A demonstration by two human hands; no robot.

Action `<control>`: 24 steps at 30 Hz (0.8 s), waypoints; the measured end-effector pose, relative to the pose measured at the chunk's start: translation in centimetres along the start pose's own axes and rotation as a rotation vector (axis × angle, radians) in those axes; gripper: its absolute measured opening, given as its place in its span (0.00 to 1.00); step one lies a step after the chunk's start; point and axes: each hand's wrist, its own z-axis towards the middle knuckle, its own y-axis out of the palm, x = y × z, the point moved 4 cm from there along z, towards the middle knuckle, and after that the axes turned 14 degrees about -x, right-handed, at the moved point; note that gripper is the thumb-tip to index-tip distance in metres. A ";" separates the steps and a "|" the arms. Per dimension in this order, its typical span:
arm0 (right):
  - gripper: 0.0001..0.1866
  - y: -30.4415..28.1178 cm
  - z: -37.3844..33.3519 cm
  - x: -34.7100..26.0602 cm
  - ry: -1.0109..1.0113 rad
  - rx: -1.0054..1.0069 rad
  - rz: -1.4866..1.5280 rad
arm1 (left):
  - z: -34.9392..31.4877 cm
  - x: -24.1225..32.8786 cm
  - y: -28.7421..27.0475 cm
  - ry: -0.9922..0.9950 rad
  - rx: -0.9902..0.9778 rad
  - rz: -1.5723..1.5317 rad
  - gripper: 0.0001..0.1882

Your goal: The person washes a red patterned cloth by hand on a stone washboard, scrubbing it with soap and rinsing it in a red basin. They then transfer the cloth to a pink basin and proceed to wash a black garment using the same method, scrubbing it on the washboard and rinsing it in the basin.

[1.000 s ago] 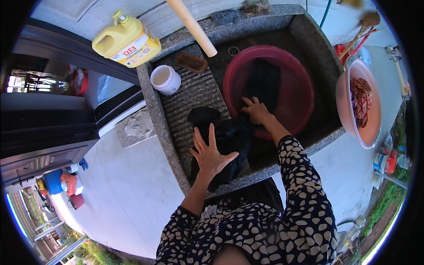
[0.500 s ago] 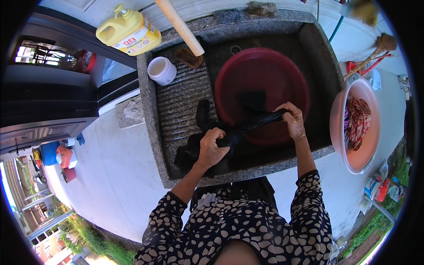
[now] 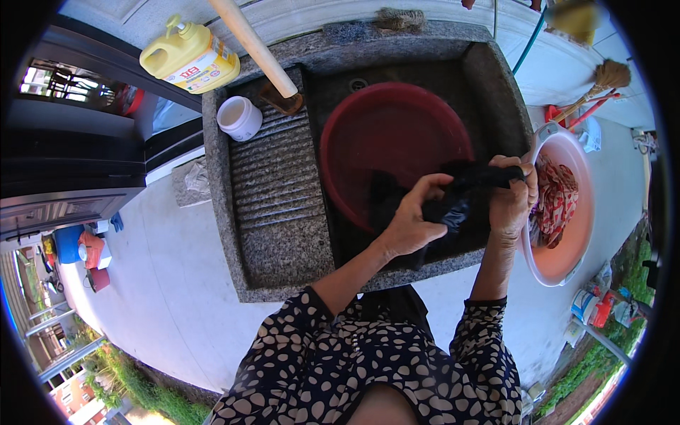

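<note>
A wet black garment (image 3: pixel 453 211) is stretched between my two hands, over the front right part of the dark red basin (image 3: pixel 397 99). My left hand (image 3: pixel 418 219) is closed around its middle, thumb and fingers bent on the cloth. At the right, my right hand (image 3: pixel 511 198) grips a bunched end close to the rim of the pink tub. Part of the black cloth hangs down at the basin's front edge, and its exact shape cannot be made out. The basin stands inside a stone sink (image 3: pixel 227 234) and holds water.
Left in the sink is a ribbed washboard slab (image 3: pixel 273 170) with a white tub (image 3: pixel 239 118) and brown brush (image 3: pixel 282 101). A wooden pole (image 3: pixel 255 46) leans over it, beside a yellow detergent jug (image 3: pixel 191 57). The pink tub (image 3: pixel 577 241) at right holds patterned red cloth (image 3: pixel 556 202).
Both hands have moved right with the black garment, lifting it off the washboard slab. The right hand is now beside the pink tub. The view has shifted slightly.
</note>
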 end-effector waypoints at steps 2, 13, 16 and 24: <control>0.03 0.1 1.0 -0.6 -0.021 -0.024 -0.057 | 0.8 -0.6 0.1 -0.031 -0.052 0.076 0.35; 0.05 -3.4 3.4 3.0 0.106 0.027 -0.265 | -2.7 -8.6 -5.4 -0.171 0.209 0.202 0.10; 0.06 -2.2 4.5 4.1 0.112 -0.037 -0.326 | -3.0 -7.4 -5.5 -0.136 0.185 0.263 0.11; 0.25 4.2 6.8 13.5 0.177 -0.414 -0.896 | -7.3 -7.9 -8.9 -0.272 0.702 -0.137 0.16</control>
